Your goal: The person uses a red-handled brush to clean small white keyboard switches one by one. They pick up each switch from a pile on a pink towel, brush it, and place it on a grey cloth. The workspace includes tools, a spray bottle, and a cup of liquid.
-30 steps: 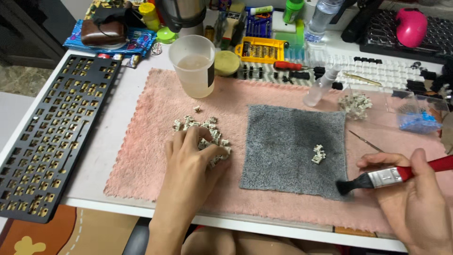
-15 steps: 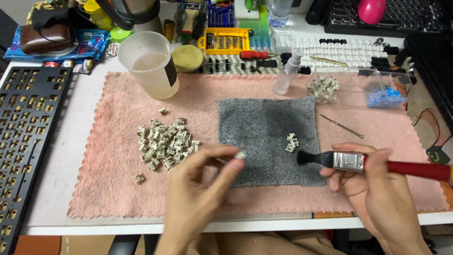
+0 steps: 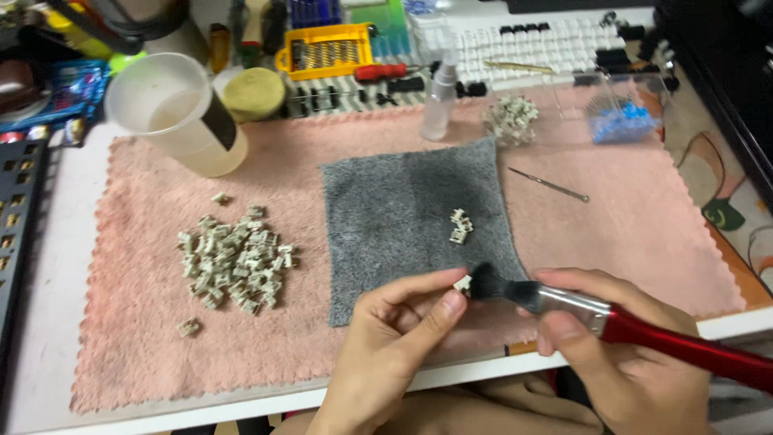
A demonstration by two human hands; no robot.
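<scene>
My left hand [image 3: 394, 338] pinches a small pale keyboard switch [image 3: 462, 283] between thumb and forefinger over the near edge of the grey cloth [image 3: 403, 217]. My right hand [image 3: 620, 354] grips a red-handled brush [image 3: 612, 322] whose black bristles touch the switch. Two or three loose switches [image 3: 459, 225] lie on the grey cloth. A heap of several switches [image 3: 233, 258] rests on the pink towel [image 3: 161, 338] to the left, with one stray switch [image 3: 189, 327] nearer me.
A translucent cup [image 3: 173, 113] stands at the back left, a small spray bottle [image 3: 440, 101] and a second switch pile [image 3: 511, 119] at the back. A thin metal pick [image 3: 547, 184] lies right of the cloth. Tools and keycaps crowd the far edge; a keyboard plate [image 3: 16, 217] lies left.
My left hand left the switch heap with one switch and carried it right to the brush. My right hand brought the brush tip onto it. The view shifted left and closer.
</scene>
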